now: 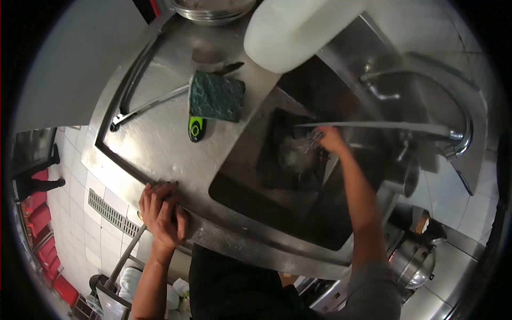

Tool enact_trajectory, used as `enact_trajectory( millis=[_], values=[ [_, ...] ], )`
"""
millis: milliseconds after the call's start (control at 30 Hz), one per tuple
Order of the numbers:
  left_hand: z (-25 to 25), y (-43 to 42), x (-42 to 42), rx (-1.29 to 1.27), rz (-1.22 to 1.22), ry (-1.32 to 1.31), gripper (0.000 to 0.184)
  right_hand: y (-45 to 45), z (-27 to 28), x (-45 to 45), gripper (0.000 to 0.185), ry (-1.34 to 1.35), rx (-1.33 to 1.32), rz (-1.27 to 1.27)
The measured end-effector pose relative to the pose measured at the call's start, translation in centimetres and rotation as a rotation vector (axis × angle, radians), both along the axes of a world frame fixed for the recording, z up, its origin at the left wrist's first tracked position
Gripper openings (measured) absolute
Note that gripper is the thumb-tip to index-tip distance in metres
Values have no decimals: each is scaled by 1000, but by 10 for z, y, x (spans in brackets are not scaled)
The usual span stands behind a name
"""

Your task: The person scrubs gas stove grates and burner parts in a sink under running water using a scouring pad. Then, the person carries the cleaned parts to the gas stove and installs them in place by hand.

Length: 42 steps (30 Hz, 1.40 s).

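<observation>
My right hand (332, 140) reaches into the steel sink (298, 218) with its fingers closed on a silvery wiry scrubber (313, 140), partly hidden by the fingers and splashing water. Beneath it sits a dark, square-looking vessel (269, 160), wet inside; its exact kind is unclear. Water (384, 125) streams from the curved faucet (465, 125) past my right hand into this vessel. My left hand (164, 213) rests on the front rim of the steel counter (160, 160), fingers bent and somewhat apart, holding nothing.
A green scouring pad (217, 96) lies on the counter over a green-and-black handle (197, 129). Behind the sink stand a white plastic jug (293, 32) and stacked metal bowls (213, 13). A metal pot (416, 264) is at lower right; a floor drain (112, 212) lies left.
</observation>
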<state>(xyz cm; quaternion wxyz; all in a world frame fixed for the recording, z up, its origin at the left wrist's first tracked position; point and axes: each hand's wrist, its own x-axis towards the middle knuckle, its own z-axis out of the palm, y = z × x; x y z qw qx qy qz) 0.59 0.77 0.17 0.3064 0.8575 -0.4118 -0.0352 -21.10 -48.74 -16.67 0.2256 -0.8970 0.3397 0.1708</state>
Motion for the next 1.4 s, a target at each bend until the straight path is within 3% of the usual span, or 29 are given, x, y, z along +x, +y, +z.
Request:
enact_trajectory(
  millis=[67, 133, 167, 200, 267, 300, 367, 400, 467, 500, 533, 600, 633, 700, 733, 800, 833, 867, 933, 967, 1000, 1067, 1100, 1133, 1200, 1233, 1267, 1367, 1400],
  values=[
    [-8, 2, -2, -41, 26, 51, 20, -11, 25, 11, 42, 15, -36, -74],
    [-7, 2, -3, -61, 35, 38, 20, -11, 11, 8, 36, -415, -162, -421],
    [-7, 2, -3, -65, 35, 33, 20, 8, -7, 9, 33, -380, -304, -387],
    [-9, 3, -4, -57, 33, 26, 19, 22, -37, -2, 34, -249, -446, -164],
    [-10, 4, -2, -52, 28, 22, 19, 47, 23, 22, 37, -69, -108, -150],
    [-7, 5, -1, -15, 18, 6, 18, 45, 28, 10, 37, -60, -111, -154],
    [-5, 2, -1, -2, 12, -6, 18, 26, 46, -26, 40, -137, 132, -443],
    [-3, -1, 0, -12, 14, -5, 18, 10, 39, -43, 40, -139, 123, -441],
    [1, -3, 0, 0, -3, -24, 18, -12, 0, -85, 41, -455, -160, -663],
    [-1, -1, -2, 1, 4, -9, 18, -5, -1, -82, 41, -507, -327, -634],
    [-3, 1, -3, 4, -7, -2, 18, 11, -13, -80, 41, -498, -329, -644],
    [-4, 0, -2, 14, 5, -15, 20, 39, -41, -64, 38, -402, -515, -255],
    [-4, -1, -2, 0, 3, -41, 21, 44, -28, -58, 38, -400, -516, -267],
    [-3, -2, 0, 7, -25, -42, 21, 52, 21, -41, 37, 23, 43, -120],
    [-2, -2, 1, 6, -36, -51, 22, 46, 27, -44, 37, 28, 45, -122],
    [-3, 1, -2, 17, -24, -56, 22, 26, 35, -46, 35, -193, -13, -444],
    [-6, 3, -2, 10, -12, -25, 22, 26, 39, -38, 35, -255, -243, -450],
    [-7, 4, -2, 0, 1, 2, 21, 29, 21, -45, 35, -260, -246, -449],
    [0, -5, -3, -12, 9, -39, 21, 44, -18, -51, 35, -343, -500, -161],
    [2, -9, -2, -23, 18, -64, 21, 38, -12, -52, 36, -90, -291, -86],
    [2, -9, -1, -22, 23, -58, 21, 35, 11, -42, 36, -85, -290, -80],
    [3, -7, -2, -2, 0, -82, 20, 32, 46, -35, 34, 72, 191, -208],
    [2, -7, -2, -7, 4, -76, 20, 24, 37, -45, 35, -176, -63, -179],
    [1, -7, -1, -7, -6, -87, 20, 20, 29, -52, 35, -173, -67, -173],
    [2, -7, -1, -7, -19, -103, 19, 20, 6, -69, 35, -452, -242, -63],
    [3, -9, 0, -17, -12, -95, 19, 33, -2, -83, 29, -314, -161, 102],
    [3, -8, 0, -23, -4, -80, 19, 27, -8, -90, 29, -311, -161, 102],
    [3, -7, -1, -9, -5, -72, 19, 13, 25, -75, 33, 445, -232, -44],
    [2, -5, 1, -17, -8, -70, 19, 17, 36, -73, 33, 447, -239, -49]
  ],
)
